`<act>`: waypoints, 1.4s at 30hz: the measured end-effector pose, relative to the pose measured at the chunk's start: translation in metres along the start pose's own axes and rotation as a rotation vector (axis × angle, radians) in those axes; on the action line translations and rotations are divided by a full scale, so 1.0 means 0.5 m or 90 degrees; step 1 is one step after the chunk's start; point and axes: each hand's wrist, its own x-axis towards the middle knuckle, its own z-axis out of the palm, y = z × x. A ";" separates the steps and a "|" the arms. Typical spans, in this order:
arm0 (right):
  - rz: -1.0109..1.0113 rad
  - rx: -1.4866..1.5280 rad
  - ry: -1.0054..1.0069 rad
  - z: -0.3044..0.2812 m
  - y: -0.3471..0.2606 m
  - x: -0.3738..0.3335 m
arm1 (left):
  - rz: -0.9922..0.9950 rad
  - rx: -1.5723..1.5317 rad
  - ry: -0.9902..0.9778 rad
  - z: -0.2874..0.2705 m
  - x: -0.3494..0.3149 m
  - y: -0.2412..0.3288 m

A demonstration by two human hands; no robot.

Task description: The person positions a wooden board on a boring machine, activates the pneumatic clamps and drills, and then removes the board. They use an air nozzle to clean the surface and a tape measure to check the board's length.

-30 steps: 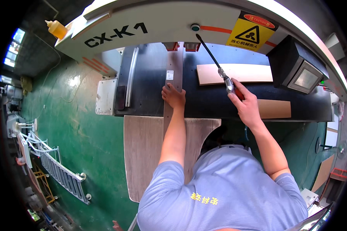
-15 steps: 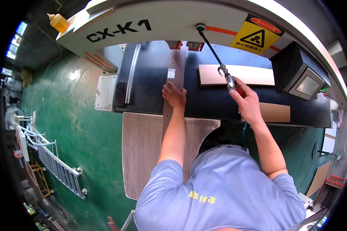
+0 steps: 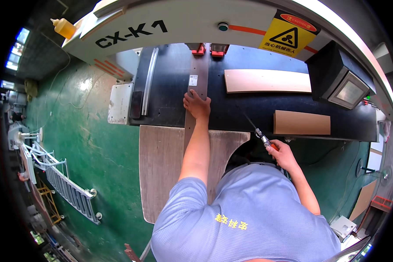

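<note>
My left hand (image 3: 197,105) grips a long narrow brown board (image 3: 200,65) across its width, fingers at the left edge and thumb at the right. The board lies lengthwise on the black machine table (image 3: 249,105), with a small white label beyond my fingertips. Its far end reaches the red-based blocks (image 3: 217,51) under the machine's white beam. In my right hand (image 3: 284,157) is an air blow gun (image 3: 263,137) with a long thin dark nozzle and an orange-red grip. It is held near the table's front edge, nozzle toward the upper left.
A pale board (image 3: 266,81) and a shorter brown board (image 3: 301,123) lie to the right. A green button (image 3: 223,26) sits on the white beam (image 3: 183,30). A black lamp-like box (image 3: 343,83) stands right. A wood-look panel (image 3: 161,170) adjoins the table's front.
My right hand has brought the blow gun down toward me, its nozzle leaving the green button on the beam. My left hand stays on the board.
</note>
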 end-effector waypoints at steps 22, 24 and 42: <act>0.063 -0.247 -0.287 -0.060 -0.002 -0.017 | 0.332 -0.075 -0.349 -0.323 -0.347 -0.427; 0.046 -0.254 -0.303 -0.048 -0.001 -0.016 | 0.322 -0.039 -0.358 -0.322 -0.354 -0.434; 0.025 -0.073 -0.177 0.012 0.085 0.010 | 0.177 -0.029 -0.190 -0.156 -0.215 -0.200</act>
